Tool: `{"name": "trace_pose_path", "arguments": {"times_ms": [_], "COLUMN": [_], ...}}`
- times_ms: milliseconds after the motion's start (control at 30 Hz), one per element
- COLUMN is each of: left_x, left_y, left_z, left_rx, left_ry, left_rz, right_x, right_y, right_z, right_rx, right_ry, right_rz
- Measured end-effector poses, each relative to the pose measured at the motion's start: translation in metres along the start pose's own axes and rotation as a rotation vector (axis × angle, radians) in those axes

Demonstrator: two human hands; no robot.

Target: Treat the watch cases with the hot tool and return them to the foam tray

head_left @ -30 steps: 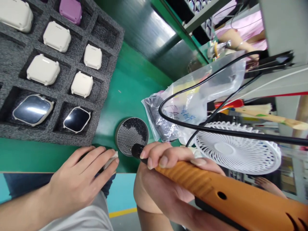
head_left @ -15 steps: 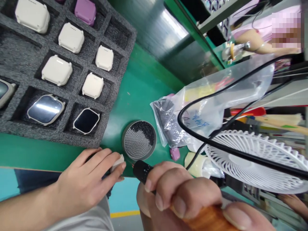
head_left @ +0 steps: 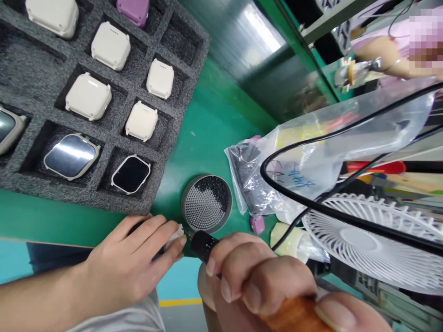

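My left hand [head_left: 133,258] is closed around a pale watch case [head_left: 176,234] at the table's front edge; most of the case is hidden by the fingers. In my right hand [head_left: 263,276] is a screwdriver [head_left: 204,244] with a black, marked collar and a brown wood-like handle. The screwdriver's thin tip points left, close beside the watch case; whether they touch I cannot tell. Just beyond the tip stands a round grey dish [head_left: 228,221] with a dimpled floor and many tiny dark pieces, likely screws, heaped at its far right.
A grey foam tray [head_left: 141,203] at left holds several white watch cases [head_left: 88,96], a purple one [head_left: 134,10] and some with dark screens. Right of the dish lie a clear plastic bag [head_left: 294,161], a small purple case [head_left: 257,224], a black cable [head_left: 297,196] and a white fan guard [head_left: 367,240].
The watch case and left hand have shifted slightly right, closer to the screwdriver tip. The view has also moved a little; tray and dish appear farther right.
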State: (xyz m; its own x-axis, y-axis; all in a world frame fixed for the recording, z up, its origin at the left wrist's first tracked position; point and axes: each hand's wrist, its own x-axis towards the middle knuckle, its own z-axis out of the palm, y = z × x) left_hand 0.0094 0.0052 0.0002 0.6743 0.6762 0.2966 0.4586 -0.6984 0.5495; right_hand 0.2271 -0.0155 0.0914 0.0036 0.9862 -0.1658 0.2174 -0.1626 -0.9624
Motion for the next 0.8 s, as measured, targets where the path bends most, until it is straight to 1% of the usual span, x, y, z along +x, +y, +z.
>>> {"name": "trace_pose_path", "arguments": {"times_ms": [67, 167, 367, 433, 500, 533, 567, 600, 700, 800], "left_x": [0.001, 0.003, 0.005, 0.006, 0.007, 0.007, 0.007, 0.007, 0.007, 0.007], "left_y": [0.0, 0.0, 0.0, 0.0, -0.001, -0.001, -0.001, -0.001, -0.002, -0.001], "left_z": [0.0, -0.001, -0.002, -0.003, -0.004, -0.004, -0.004, -0.004, -0.004, -0.007], "left_rx": [-0.006, -0.006, -0.006, -0.006, -0.01, -0.013, -0.015, -0.017, -0.014, 0.008], "left_ry": [0.001, 0.0, 0.023, 0.026, 0.025, 0.028, 0.029, 0.028, 0.008, -0.011], "left_rz": [-0.004, -0.02, -0.013, -0.017, -0.023, -0.025, -0.025, -0.027, -0.036, -0.034], "right_x": [0.0, 0.003, 0.025, 0.034, 0.038, 0.039, 0.037, 0.034, 0.021, 0.01], "right_y": [-0.003, -0.003, -0.003, -0.007, -0.01, -0.011, -0.011, -0.01, -0.006, 0.0], "right_z": [-0.013, -0.023, -0.024, -0.024, -0.022, -0.02, -0.017, -0.014, -0.007, -0.007], "right_rx": [-0.001, -0.096, -0.109, -0.085, -0.031, -0.003, 0.014, 0.018, -0.017, -0.011], "right_ry": [-0.035, -0.133, -0.242, -0.278, -0.358, -0.378, -0.373, -0.341, -0.168, -0.079], "right_rz": [0.019, 0.036, -0.025, -0.043, -0.06, -0.064, -0.064, -0.061, -0.049, -0.057]}}
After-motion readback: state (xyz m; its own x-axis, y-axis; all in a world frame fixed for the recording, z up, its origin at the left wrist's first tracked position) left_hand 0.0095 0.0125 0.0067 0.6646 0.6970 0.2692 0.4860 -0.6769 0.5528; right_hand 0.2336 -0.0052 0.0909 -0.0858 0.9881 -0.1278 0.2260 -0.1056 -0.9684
